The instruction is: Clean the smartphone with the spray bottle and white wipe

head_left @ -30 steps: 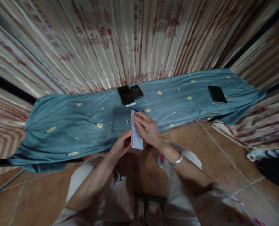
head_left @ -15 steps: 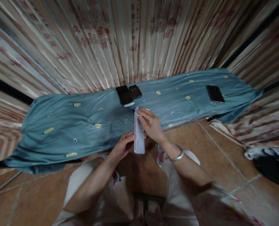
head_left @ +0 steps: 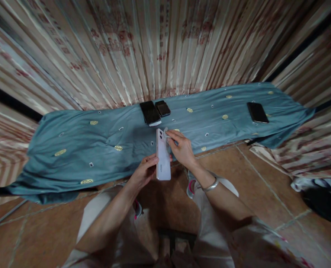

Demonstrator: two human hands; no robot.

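A pale lilac smartphone [head_left: 163,160] is held upright over the front edge of the cloth-covered surface, its back with the camera lenses toward me. My left hand [head_left: 147,167] grips its lower half, thumb on the left edge and fingertips showing at the right edge. At the upper right edge of the phone, my right hand [head_left: 181,148] pinches a small pale grey cloth [head_left: 166,133], mostly covered by the fingers. A silver bracelet circles my right wrist.
Beyond the phone, a large dark phone [head_left: 149,112] lies beside a smaller dark device [head_left: 162,108]. Another dark phone [head_left: 257,112] lies far right on the teal cloth [head_left: 134,160]. Striped curtains [head_left: 143,48] hang behind. A black round object [head_left: 325,203] sits at lower right.
The smartphone has turned so more of its back and its camera lenses show. My right hand with the cloth has shifted from its top to its upper right edge. A blue bit near the top is gone from view.
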